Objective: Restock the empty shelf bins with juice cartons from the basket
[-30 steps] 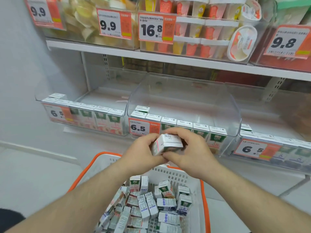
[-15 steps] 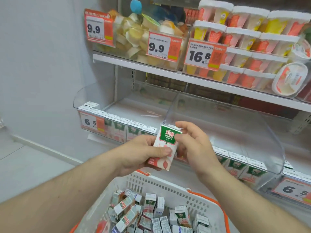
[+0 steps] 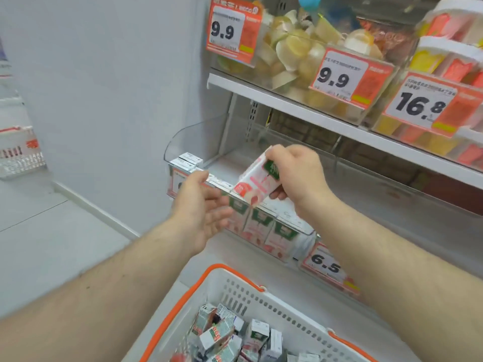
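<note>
The white metal shelving unit [image 3: 300, 99] filled the right side, its upper shelf carrying clear tubs of pale fruit cups [image 3: 292, 48] and three orange-and-white price tags, two reading 9.9 and one 16.8. Since half a second before, the view had swung left, so more of the plain grey wall [image 3: 104, 74] showed and the shelves sat further right.

Below stood the clear plastic shelf bin [image 3: 188, 137], with a front row of pink-and-white juice cartons with green labels [image 3: 281, 237]; three faces could be counted to the right of the hands, and the rest were hidden or blurred. A fourth tag, reading 6.5, hung below the bin to the right [image 3: 325, 265].

At the bottom sat the white perforated plastic basket with an orange rim [image 3: 235, 291], holding a loose heap of cartons too jumbled to count.

Earlier both hands had held one carton upright. Now only the right hand [image 3: 300, 176] held that pink-and-white juice carton [image 3: 257, 180], its grip clamped round the top end, the carton tilted over the front row of the bin. The left hand [image 3: 201, 207] had let go and hung just beside it, palm turned inward, fingers relaxed and apart, holding nothing.
</note>
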